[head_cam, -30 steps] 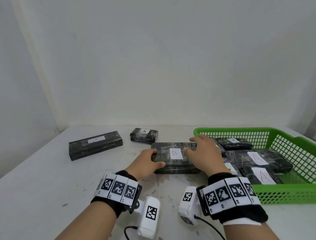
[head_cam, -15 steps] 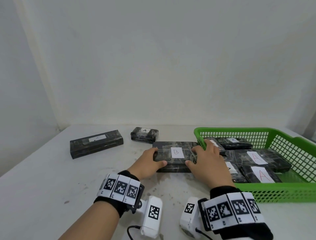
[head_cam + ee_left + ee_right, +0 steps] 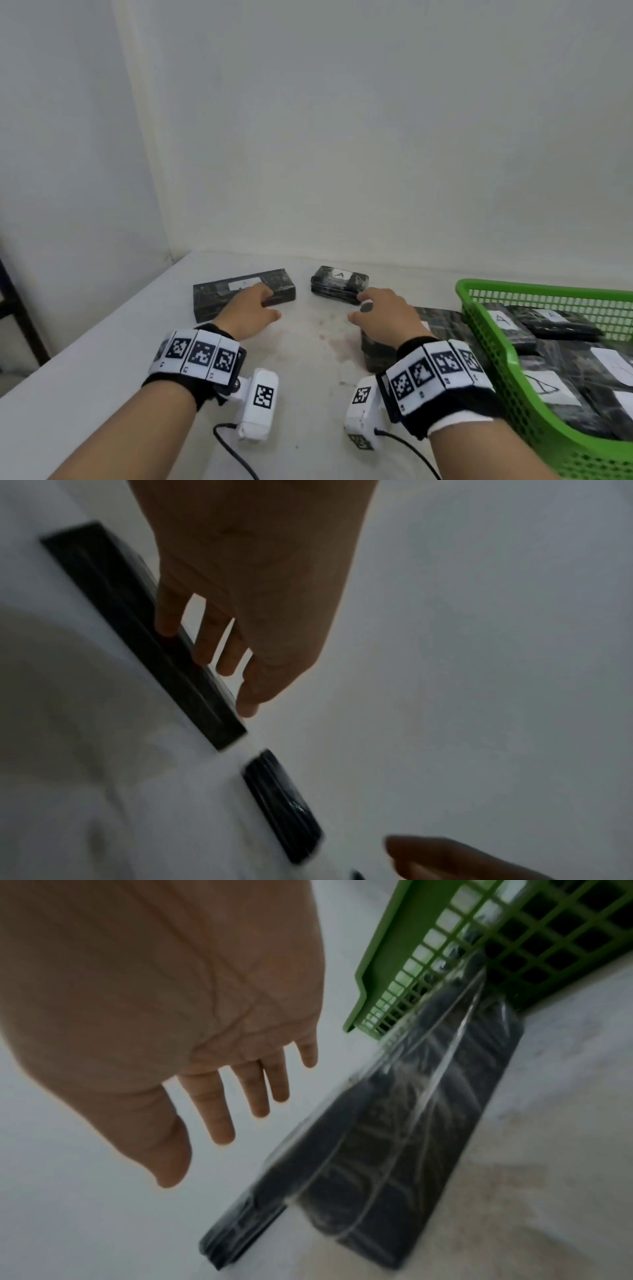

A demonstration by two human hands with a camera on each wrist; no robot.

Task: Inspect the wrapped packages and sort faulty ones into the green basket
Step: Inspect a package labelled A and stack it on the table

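Head view: left hand (image 3: pixel 251 313) empty, fingers spread and relaxed, tips over the near edge of the long package (image 3: pixel 219 296). Its long axis runs crosswise to the reach, extending mostly outboard of that hand. Right hand (image 3: pixel 387 317) likewise unclenched, holding nothing, just short of the small package (image 3: pixel 339 284) ahead of its fingertips. Flat package (image 3: pixel 442 318) lies under and outboard of the right wrist, against the green basket (image 3: pixel 479 339). Judgement: long package goes to the left hand.
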